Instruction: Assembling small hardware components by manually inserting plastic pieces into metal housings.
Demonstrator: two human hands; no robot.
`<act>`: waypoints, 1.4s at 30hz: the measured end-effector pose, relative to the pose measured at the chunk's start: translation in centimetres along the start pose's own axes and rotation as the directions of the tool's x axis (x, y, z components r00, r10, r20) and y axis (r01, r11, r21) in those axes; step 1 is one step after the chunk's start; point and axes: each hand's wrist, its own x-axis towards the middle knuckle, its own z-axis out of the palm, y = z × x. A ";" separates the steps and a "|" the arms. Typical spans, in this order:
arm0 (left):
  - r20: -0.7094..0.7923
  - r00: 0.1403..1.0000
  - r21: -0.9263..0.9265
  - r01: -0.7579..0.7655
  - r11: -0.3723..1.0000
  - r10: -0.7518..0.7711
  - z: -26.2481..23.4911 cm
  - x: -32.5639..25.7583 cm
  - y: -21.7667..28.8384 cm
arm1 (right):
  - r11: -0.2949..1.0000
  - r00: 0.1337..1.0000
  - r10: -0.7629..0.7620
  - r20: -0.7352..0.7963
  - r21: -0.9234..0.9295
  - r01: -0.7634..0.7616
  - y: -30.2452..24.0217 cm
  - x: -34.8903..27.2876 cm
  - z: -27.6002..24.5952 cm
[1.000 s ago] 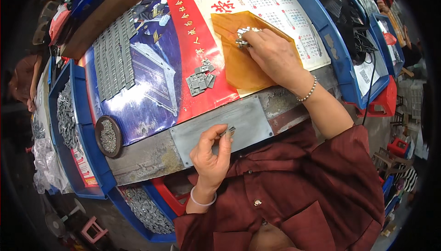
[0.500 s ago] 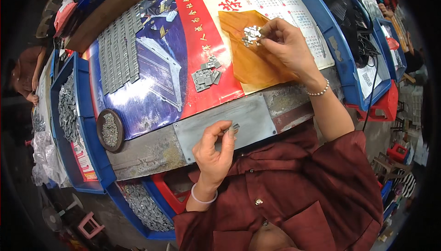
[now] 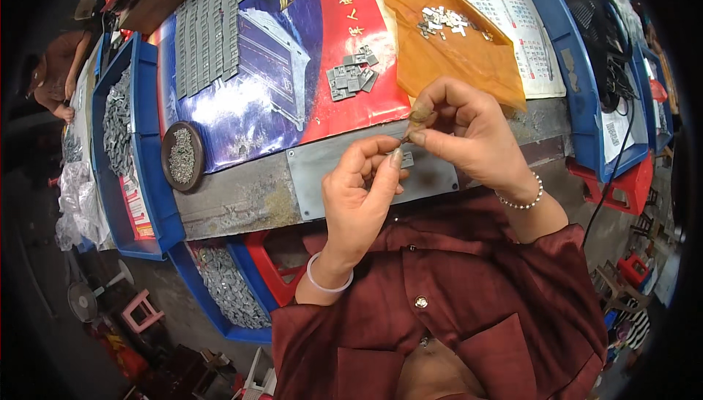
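Observation:
My left hand (image 3: pixel 360 193) is closed in a pinch on a small flat grey metal piece (image 3: pixel 408 159), part of which shows past the fingertips. Against it my right hand (image 3: pixel 469 135) brings thumb and forefinger together; what they pinch is too small and covered to name. Both hands meet above a grey metal plate (image 3: pixel 311 180) at the table's near edge. Beyond them lies a loose pile of grey square metal pieces (image 3: pixel 353 76). Small shiny silver parts (image 3: pixel 443 21) rest on an orange-brown sheet (image 3: pixel 428 60).
Rows of grey pieces (image 3: pixel 209 34) cover the table's far left. A round brown dish (image 3: pixel 173 177) of tiny metal parts stands near a blue bin (image 3: pixel 157 210). Another blue tray (image 3: pixel 578 100) with black cables is at the right. A person (image 3: pixel 60 70) sits far left.
My right hand has come from the shiny parts on the orange-brown sheet down to my left hand. The fingertips now meet over the metal plate. The whole view has shifted slightly.

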 end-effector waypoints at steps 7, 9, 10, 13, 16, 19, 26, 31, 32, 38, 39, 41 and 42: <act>-0.007 1.000 0.108 0.004 0.994 -0.003 0.2 0.0 0.1 | 0.962 0.987 -0.151 -0.048 -0.238 0.135 0.2 -1.0 0.8; -0.004 1.000 0.095 0.019 0.995 -0.018 0.2 -0.2 0.3 | 0.962 0.990 -0.135 -0.041 -0.243 0.121 0.5 -0.9 0.7; -0.002 1.000 0.082 0.031 0.996 -0.031 0.3 -0.2 0.4 | 0.985 0.994 -0.107 -0.031 -0.141 0.102 0.9 -0.8 0.5; 0.002 0.999 0.030 0.053 0.998 -0.053 0.3 -0.4 0.3 | 0.999 0.998 -0.054 -0.008 0.002 0.054 1.1 -0.9 0.4; 0.004 0.998 0.032 0.064 0.997 -0.064 0.2 -0.3 0.1 | 0.999 1.000 -0.012 0.013 0.048 0.011 1.2 -0.9 0.5; 0.013 0.998 0.041 0.058 0.997 -0.059 0.1 -0.4 -0.1 | 0.998 1.000 0.009 0.024 0.060 -0.010 1.2 -0.8 0.5; -0.066 0.998 0.015 0.008 1.000 -0.007 0.3 -0.3 -0.7 | 0.997 0.999 -0.036 -0.031 -0.075 0.034 0.8 -1.0 0.8; -0.115 0.989 0.071 -0.084 0.994 0.092 0.3 -0.4 -1.2 | 0.962 0.985 -0.144 -0.092 -0.248 0.117 1.0 -1.1 2.0; -0.114 0.989 0.069 -0.083 0.994 0.091 0.3 -0.5 -1.2 | 0.933 0.965 -0.233 -0.119 -0.309 0.187 1.1 -1.0 2.2; -0.129 0.967 0.235 -0.186 0.954 0.220 0.3 -0.4 -2.3 | 0.905 0.953 -0.273 -0.132 -0.372 0.208 1.5 -0.8 2.6; -0.122 0.963 0.303 -0.194 0.933 0.240 0.3 -0.4 -2.1 | 0.905 0.954 -0.272 -0.130 -0.372 0.207 1.5 -0.8 2.7; -0.114 0.960 0.365 -0.201 0.909 0.258 0.2 -0.4 -2.0 | 0.855 0.939 -0.324 -0.113 -0.460 0.239 1.6 -0.8 2.7; -0.107 0.950 0.416 -0.226 0.881 0.294 0.2 -0.3 -1.9 | 0.855 0.940 -0.322 -0.113 -0.461 0.237 1.8 -0.8 2.8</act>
